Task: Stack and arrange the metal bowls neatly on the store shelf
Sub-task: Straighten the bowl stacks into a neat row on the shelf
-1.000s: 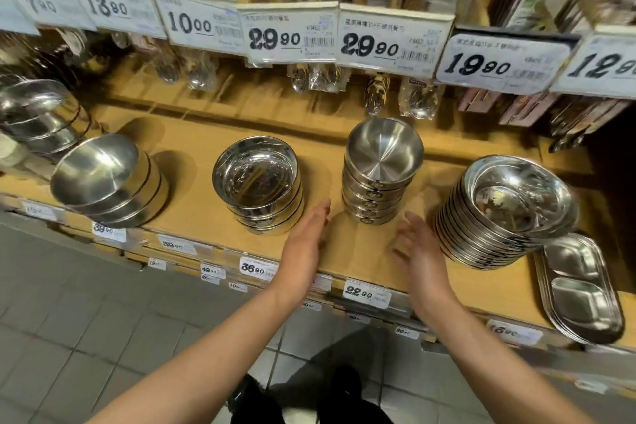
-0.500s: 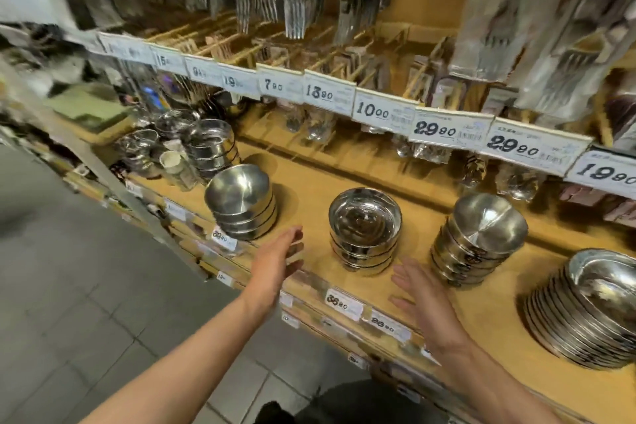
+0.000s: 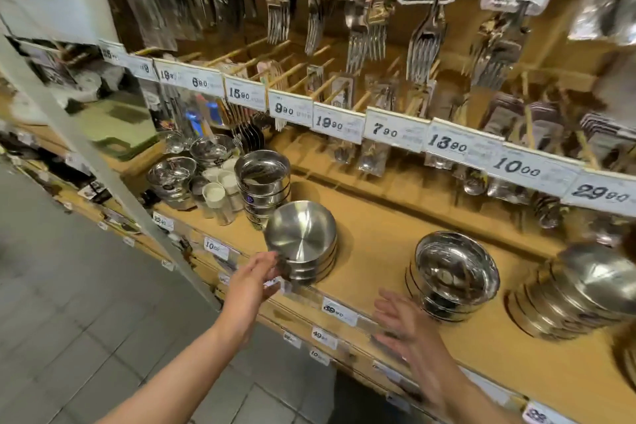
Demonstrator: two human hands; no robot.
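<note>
**Hands reaching along a wooden shelf of steel bowls**

Head view: The person is standing before a yellowish wooden store shelf (image 3: 378, 231), looking down and to the left along it. The left hand (image 3: 253, 280) is reaching out with its fingers relaxed and fairly straight, the fingertips lying at or just beside the near left wall of a tilted stack of metal bowls (image 3: 301, 243); whether they are actually touching it cannot be told through the blur. The right hand (image 3: 404, 323) is hovering open over the shelf's front edge, fingers spread, holding nothing, just beside a second stack of bowls (image 3: 454, 277) that is sitting upright to its right. A leaning row of wider bowls (image 3: 578, 293) is resting further right. Behind the tilted stack, a taller stack of straight-walled bowls (image 3: 263, 184) is standing, with small white-lidded jars (image 3: 218, 194) beside it and more shiny bowls (image 3: 172, 175) to the left. White price tags (image 3: 395, 129) are running in a line above the shelf, and packaged forks (image 3: 426, 41) are hanging from wooden pegs higher up. Smaller price labels (image 3: 339, 311) are lining the shelf's front lip. Grey floor tiles (image 3: 79, 330) are stretching away below on the left.
</note>
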